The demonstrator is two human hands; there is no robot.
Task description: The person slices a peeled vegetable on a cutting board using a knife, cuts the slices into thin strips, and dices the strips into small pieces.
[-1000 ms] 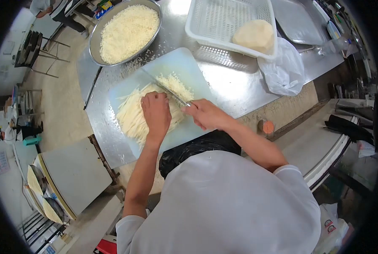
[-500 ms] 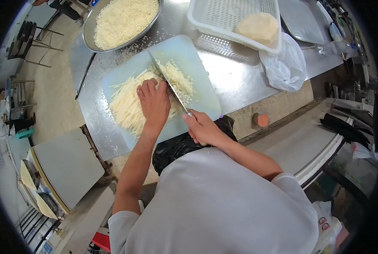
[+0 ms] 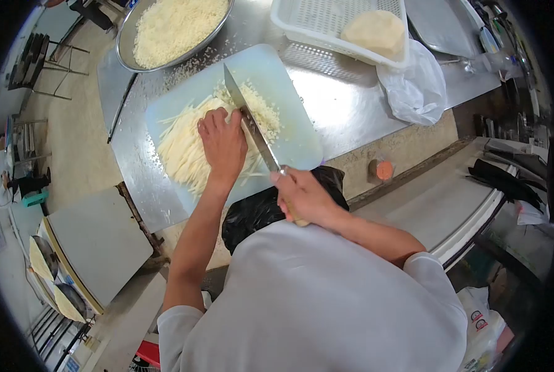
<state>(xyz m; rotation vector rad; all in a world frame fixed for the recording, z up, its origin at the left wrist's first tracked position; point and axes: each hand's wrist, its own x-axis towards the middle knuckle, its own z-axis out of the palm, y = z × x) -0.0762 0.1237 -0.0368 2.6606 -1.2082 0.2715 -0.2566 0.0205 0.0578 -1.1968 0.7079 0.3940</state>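
Observation:
My right hand (image 3: 305, 197) is wrapped round the handle of a long knife (image 3: 259, 137), whose blade points up and to the left over the cutting board (image 3: 298, 127). My left hand (image 3: 222, 144) presses down on a heap of pale thin strips (image 3: 181, 152), its fingertips curled beside the blade. To the right of the blade lie finely chopped pale bits (image 3: 265, 115). Some strips under my left palm are hidden.
A metal bowl (image 3: 125, 53) of chopped bits stands at the back left. Behind the board are a white basket (image 3: 308, 40) with a peeled round piece (image 3: 376, 32), a plastic bag (image 3: 413, 87) and a metal tray (image 3: 444, 28). People stand far left.
The knife has shifted, and its handle has come lower and nearer my body. My left hand still rests on the strips. The whole view has moved slightly.

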